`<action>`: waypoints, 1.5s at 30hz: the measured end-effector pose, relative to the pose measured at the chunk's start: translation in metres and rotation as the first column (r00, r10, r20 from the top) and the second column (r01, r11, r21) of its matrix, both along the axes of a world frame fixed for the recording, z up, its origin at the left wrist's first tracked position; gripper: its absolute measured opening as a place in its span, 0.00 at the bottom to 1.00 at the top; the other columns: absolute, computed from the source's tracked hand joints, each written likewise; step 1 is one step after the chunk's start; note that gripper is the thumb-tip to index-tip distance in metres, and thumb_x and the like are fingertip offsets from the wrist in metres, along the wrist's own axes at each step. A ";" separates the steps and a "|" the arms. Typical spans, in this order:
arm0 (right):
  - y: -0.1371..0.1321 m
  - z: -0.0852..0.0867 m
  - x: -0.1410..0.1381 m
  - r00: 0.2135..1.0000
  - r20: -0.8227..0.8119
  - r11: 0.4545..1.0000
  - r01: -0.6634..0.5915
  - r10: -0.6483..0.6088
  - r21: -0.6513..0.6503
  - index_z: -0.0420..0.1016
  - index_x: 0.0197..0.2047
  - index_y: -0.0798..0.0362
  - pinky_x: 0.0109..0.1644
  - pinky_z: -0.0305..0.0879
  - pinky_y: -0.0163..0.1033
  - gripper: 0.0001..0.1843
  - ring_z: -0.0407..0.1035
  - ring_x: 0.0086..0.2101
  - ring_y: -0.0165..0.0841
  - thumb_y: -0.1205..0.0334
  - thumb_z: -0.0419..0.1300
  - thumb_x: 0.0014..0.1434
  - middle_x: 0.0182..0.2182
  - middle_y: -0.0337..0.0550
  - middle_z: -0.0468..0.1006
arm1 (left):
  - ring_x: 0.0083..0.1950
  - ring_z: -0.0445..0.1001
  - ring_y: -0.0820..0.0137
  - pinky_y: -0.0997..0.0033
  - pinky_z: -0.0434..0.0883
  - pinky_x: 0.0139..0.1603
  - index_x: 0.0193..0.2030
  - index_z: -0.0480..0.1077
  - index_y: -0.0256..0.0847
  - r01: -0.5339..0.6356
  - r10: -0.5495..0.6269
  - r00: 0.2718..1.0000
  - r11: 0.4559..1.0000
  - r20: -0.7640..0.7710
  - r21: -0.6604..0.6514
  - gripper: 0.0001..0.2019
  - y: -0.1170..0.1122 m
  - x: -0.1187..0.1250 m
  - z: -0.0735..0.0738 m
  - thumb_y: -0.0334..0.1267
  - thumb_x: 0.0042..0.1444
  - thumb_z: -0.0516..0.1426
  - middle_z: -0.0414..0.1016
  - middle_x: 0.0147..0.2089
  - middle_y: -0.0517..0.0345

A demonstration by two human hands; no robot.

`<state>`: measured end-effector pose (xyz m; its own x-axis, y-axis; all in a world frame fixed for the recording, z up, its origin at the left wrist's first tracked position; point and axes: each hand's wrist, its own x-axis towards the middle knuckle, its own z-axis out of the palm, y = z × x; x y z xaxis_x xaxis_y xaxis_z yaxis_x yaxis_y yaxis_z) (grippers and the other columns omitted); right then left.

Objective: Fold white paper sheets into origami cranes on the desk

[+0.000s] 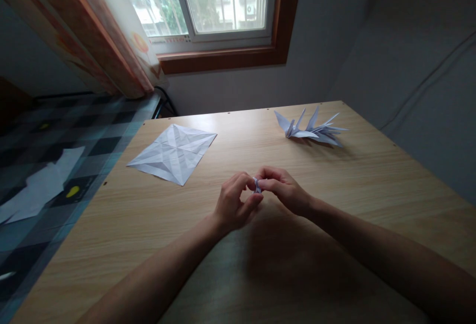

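Over the middle of a light wooden table (334, 185), my left hand (234, 202) and my right hand (284, 188) meet, fingertips pinched together on a small folded piece of white paper (257, 184). Only a sliver of that paper shows between the fingers. A creased square sheet of white paper (173, 153) lies flat on the table to the far left of my hands. A group of finished folded paper figures (312, 130) with pointed wings stands at the far right of the table.
A bed with a dark checked cover (55, 165) runs along the table's left side, with white paper sheets (40, 185) on it. A window (208, 2) with a curtain (111, 31) is behind. Grey walls close in at the right.
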<state>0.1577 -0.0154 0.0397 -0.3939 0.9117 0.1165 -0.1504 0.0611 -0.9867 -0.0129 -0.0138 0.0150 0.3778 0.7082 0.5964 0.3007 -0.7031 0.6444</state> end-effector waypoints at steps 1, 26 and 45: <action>0.000 -0.001 0.000 1.000 0.013 1.000 0.007 -0.008 0.019 0.68 0.26 0.53 0.35 0.60 0.36 0.10 0.62 0.28 0.29 0.58 0.60 0.54 0.24 0.36 0.70 | 0.31 0.67 0.71 0.70 0.64 0.34 0.32 0.64 0.41 0.014 -0.013 1.000 1.000 0.012 -0.008 0.11 0.000 0.000 0.000 0.45 0.61 0.53 0.69 0.30 0.58; 0.029 -0.028 0.017 0.940 -0.231 0.967 0.254 -0.251 -0.017 0.69 0.24 0.52 0.35 0.59 0.37 0.05 0.63 0.27 0.30 0.64 0.61 0.49 0.23 0.35 0.71 | 0.38 0.74 0.65 0.65 0.69 0.44 0.31 0.75 0.37 0.244 0.087 0.875 0.770 0.476 -0.589 0.13 0.022 -0.002 0.003 0.46 0.55 0.60 0.78 0.34 0.53; 0.010 -0.011 0.009 0.998 0.010 0.981 0.062 -0.065 0.186 0.65 0.26 0.51 0.34 0.60 0.38 0.07 0.64 0.29 0.32 0.61 0.58 0.53 0.26 0.38 0.71 | 0.35 0.68 0.67 0.68 0.64 0.39 0.25 0.71 0.36 0.506 -0.119 0.831 0.568 0.543 -0.649 0.09 0.020 -0.002 0.008 0.39 0.46 0.63 0.71 0.31 0.56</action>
<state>0.1669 -0.0055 0.0292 -0.3391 0.8982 0.2796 -0.1243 0.2519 -0.9597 -0.0150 0.0062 0.0226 0.5346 0.8428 0.0627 -0.2544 0.0897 0.9629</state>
